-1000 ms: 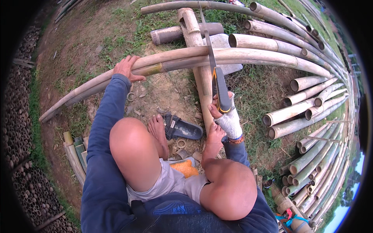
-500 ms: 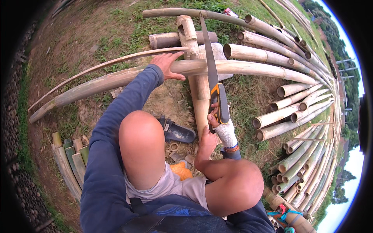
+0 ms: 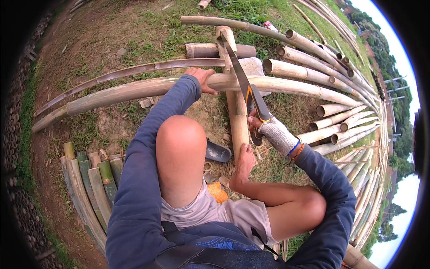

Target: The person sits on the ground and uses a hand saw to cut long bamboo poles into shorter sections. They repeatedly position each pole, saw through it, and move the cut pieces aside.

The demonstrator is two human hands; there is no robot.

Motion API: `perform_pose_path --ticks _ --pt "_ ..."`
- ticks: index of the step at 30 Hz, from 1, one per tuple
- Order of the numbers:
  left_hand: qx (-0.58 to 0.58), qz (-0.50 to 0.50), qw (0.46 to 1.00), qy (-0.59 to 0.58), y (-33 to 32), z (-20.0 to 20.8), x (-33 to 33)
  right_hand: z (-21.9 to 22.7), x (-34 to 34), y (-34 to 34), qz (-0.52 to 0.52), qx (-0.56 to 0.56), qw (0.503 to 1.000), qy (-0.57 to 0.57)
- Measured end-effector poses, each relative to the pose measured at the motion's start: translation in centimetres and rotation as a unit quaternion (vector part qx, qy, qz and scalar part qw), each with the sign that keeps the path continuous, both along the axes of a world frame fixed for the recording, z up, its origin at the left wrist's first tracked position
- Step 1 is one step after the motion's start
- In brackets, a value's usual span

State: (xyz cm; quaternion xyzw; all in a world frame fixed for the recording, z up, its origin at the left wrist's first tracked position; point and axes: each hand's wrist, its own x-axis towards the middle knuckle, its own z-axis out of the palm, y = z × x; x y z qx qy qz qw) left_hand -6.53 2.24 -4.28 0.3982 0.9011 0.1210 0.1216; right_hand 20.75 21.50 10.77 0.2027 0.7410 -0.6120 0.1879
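A long bamboo pole [image 3: 134, 89] lies crosswise over an upright-looking bamboo support [image 3: 237, 116]. My left hand [image 3: 200, 80] is closed over the pole, just left of the support. In its white knitted glove, my right hand [image 3: 273, 130] grips the black and orange handle of a handsaw [image 3: 242, 76]. The saw's blade slants up and to the left across the pole, right of the support's middle; whether its teeth touch the pole I cannot tell. A split bamboo strip [image 3: 130, 72] runs beyond the pole, its end by the support.
My bare foot [image 3: 245, 157] presses against the support's near end, beside a dark sandal [image 3: 218, 152]. Many bamboo poles [image 3: 309, 71] lie stacked at the right. Cut bamboo pieces [image 3: 96, 179] stand at the lower left. A thick dark bamboo piece [image 3: 201, 50] lies under the support's far end.
My right hand and elbow have swung out to the right, and the saw leans further left. The split strip has turned, showing a broader face. The view has shifted a little.
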Motion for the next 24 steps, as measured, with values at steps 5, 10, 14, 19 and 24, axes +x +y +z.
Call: perform_pose_path --ticks 5,10,14,19,24 --pt "0.003 -0.001 1.000 0.003 0.1 -0.2 -0.6 -0.7 -1.2 -1.3 -0.080 0.030 0.995 0.059" --pt "-0.001 -0.016 1.000 -0.021 -0.1 0.3 -1.0 -5.9 1.5 -0.9 -0.109 0.063 0.982 0.144" --pt "0.003 -0.018 0.999 -0.040 -0.3 0.0 -0.9 -10.5 3.9 -2.0 -0.127 0.067 0.967 0.211" --pt "0.059 -0.007 0.985 -0.164 0.3 -1.7 -4.4 -12.5 4.5 -2.9 -0.217 0.003 0.958 0.188" --pt "0.104 0.103 0.989 -0.036 0.6 -4.5 -10.7 -12.0 4.7 -3.9 -0.261 -0.042 0.942 0.206"
